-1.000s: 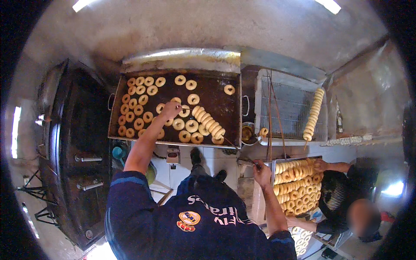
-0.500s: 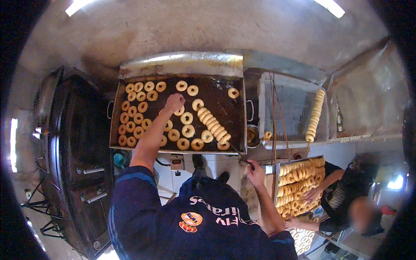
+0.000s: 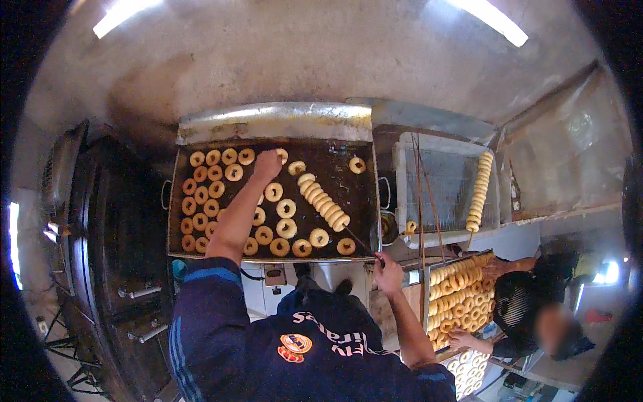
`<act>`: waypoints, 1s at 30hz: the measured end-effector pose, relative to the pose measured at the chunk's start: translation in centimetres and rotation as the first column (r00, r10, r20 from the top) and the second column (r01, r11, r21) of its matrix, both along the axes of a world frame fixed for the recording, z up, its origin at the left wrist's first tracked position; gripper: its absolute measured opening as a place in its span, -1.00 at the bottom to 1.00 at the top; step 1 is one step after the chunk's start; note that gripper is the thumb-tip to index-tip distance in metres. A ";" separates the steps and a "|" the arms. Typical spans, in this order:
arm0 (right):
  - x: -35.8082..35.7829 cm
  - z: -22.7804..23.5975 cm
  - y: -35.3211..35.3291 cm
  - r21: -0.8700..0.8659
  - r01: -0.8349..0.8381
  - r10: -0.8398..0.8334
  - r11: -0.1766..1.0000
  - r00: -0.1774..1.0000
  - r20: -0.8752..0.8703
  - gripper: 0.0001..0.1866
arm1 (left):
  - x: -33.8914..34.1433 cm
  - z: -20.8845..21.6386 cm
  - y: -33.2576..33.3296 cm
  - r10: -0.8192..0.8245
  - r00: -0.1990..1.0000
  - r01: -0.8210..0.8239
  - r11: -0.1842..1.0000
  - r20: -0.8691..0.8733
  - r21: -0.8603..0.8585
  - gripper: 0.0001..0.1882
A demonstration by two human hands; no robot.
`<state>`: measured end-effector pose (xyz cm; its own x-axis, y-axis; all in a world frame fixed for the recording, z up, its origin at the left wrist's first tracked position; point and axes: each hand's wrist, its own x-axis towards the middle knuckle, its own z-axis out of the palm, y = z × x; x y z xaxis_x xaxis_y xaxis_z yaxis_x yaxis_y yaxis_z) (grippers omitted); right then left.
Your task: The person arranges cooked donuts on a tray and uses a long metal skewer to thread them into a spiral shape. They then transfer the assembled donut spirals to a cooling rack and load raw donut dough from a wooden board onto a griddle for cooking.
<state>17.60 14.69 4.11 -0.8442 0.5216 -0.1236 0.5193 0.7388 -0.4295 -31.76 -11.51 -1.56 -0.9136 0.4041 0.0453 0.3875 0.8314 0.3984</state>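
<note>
My right hand [image 3: 388,273] is closed round the near end of a thin dark rod [image 3: 360,242], just outside the front rim of a wide frying pan [image 3: 281,258]. A row of ring doughnuts [image 3: 323,202] is threaded along the rod, which slants into the pan. Just beyond its far end lies one pale doughnut [image 3: 297,168], apart from the row. My left hand [image 3: 269,165] reaches over the far part of the pan, fingers closed, beside another doughnut [image 3: 282,156]. What its fingers hold, if anything, is hidden. Several loose doughnuts [image 3: 286,228] lie around it.
Right of the pan stands a draining tray [image 3: 445,181] with two sticks across it and a loaded doughnut rod [image 3: 479,191] on its right rim. Nearer, a co-worker's hands [image 3: 463,340] touch a tray of doughnuts [image 3: 426,305]. A dark oven [image 3: 127,254] stands left.
The doughnut at the rod's far end is now threaded on it. My left hand has moved farther up the pan. A co-worker's hand has shifted to the tray's far edge. The view has tilted upward.
</note>
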 end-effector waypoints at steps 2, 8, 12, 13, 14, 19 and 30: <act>-1.0 -2.1 0.6 -0.075 -0.009 0.006 0.997 0.999 -0.046 -0.76 | -2.4 0.5 -2.5 -0.072 0.993 0.078 0.995 0.094 -0.066 -0.74; -1.5 -4.5 2.1 -0.257 -0.068 -0.023 0.964 0.941 -0.339 -0.76 | -3.0 10.2 -7.1 -0.204 0.969 0.198 0.979 0.138 0.055 -0.70; 0.4 -4.4 4.8 -0.398 -0.105 -0.063 0.911 0.920 -0.388 -0.78 | 2.3 17.7 -9.4 -0.217 0.962 0.196 0.971 0.168 0.134 -0.70; 1.2 -4.6 5.0 -0.434 -0.103 -0.070 0.895 0.929 -0.363 -0.78 | 4.3 18.3 -9.6 -0.223 0.949 0.192 0.969 0.224 0.154 -0.70; 1.0 -3.1 5.2 -0.394 -0.087 -0.016 0.915 0.968 -0.251 -0.77 | 6.4 18.3 -9.3 -0.263 0.947 0.233 0.957 0.182 0.172 -0.70; 3.0 -2.5 8.2 -0.217 -0.130 0.099 0.967 0.984 -0.149 -0.78 | 14.5 8.2 -7.9 -0.136 0.963 0.126 0.990 0.232 0.057 -0.73; 3.6 -0.3 10.3 0.012 -0.295 0.295 0.955 0.955 0.022 -0.67 | 14.9 1.2 -10.1 0.089 0.988 -0.082 0.994 0.124 -0.066 -0.74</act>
